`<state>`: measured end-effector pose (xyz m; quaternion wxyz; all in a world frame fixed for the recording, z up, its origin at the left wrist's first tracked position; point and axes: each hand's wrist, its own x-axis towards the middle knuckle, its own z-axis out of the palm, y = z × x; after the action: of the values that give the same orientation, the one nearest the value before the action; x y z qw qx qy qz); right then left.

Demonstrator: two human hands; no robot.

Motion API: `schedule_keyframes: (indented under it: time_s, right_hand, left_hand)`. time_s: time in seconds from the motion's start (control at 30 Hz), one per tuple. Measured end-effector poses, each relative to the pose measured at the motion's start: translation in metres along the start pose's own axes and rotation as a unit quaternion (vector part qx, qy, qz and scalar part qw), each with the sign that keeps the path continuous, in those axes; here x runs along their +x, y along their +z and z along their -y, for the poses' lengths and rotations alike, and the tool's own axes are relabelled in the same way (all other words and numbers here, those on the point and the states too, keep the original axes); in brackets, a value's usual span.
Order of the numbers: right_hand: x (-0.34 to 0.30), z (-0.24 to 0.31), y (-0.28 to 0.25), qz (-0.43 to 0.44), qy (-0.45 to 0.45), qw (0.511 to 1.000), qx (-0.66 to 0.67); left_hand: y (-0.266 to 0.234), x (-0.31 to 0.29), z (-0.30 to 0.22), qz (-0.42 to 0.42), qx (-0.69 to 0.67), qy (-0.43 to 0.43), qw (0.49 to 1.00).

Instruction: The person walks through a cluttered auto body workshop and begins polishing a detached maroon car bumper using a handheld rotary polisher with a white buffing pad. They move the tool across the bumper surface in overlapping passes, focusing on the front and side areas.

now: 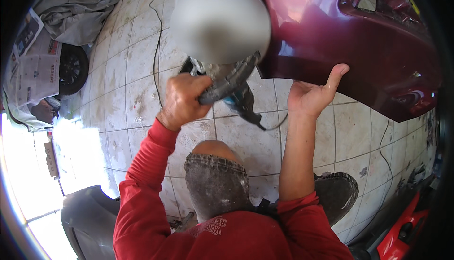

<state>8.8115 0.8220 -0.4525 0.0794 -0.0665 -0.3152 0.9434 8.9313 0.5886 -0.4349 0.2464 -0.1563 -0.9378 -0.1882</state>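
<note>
My left hand (187, 96) is wrapped round the black loop handle of a power polisher (241, 100). The polisher's round white pad (220, 21) faces up toward me and looks blurred. Against the pad's right side, overlapping or touching, is a glossy dark maroon car door (321, 47) with a window opening. My right hand (314, 92) grips the door's near edge, the thumb lying on the painted face. The fingers of that hand are mostly hidden beneath the edge.
A black cord (157, 47) runs across the white tiled floor (135, 99). On the left stand a black wheel (73, 70), paper-covered bodywork (35, 70) and a grey cloth cover (80, 4). A dark panel (87, 220) is at lower left, a red part (402, 229) at lower right.
</note>
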Motion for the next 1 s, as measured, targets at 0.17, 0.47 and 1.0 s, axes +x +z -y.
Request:
schedule_keyframes:
  time_s: [0.17, 0.47, 1.0]
  right_hand:
    - [-0.004, -0.002, 0.003, -0.010, 0.008, 1.000, 0.011]
    - [-0.004, 0.001, 0.007, 0.007, 0.004, 1.000, 0.011]
    - [0.006, -0.006, -0.049, 0.090, 0.036, 0.995, 0.028]
  left_hand:
    - [-0.005, 0.019, 0.033, -0.004, 0.032, -0.024, 0.999]
    - [0.006, -0.006, 0.015, 0.014, 0.017, -0.021, 1.000]
    - [-0.025, 0.044, -0.061, 0.129, -0.016, -0.056, 0.990]
